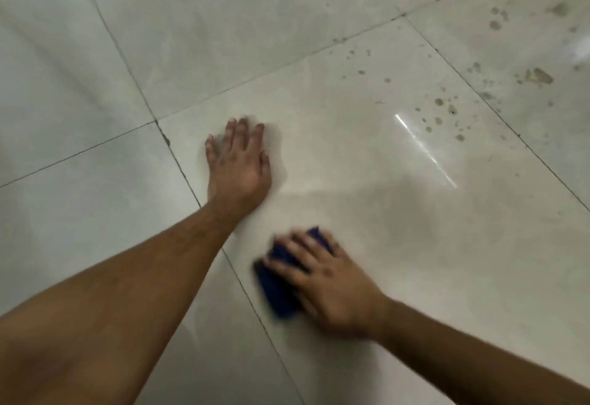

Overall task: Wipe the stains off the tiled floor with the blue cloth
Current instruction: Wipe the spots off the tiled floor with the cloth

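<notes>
— Forearms first, then the item: blue cloth (278, 289), soft, light, bunched; where is it?
— Under my right hand (329, 280), fingers spread flat on top, near the tile's left grout line. Press it from above, I judge.
— Left hand (239, 162)?
— Flat, fingers straight, on the tiled floor (367, 162). Stains (447, 114) lie well apart, toward the far right corner.

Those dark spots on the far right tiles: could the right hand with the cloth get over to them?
Probably yes: the right hand presses the blue cloth on bare floor, and nothing lies between it and the spots.
</notes>
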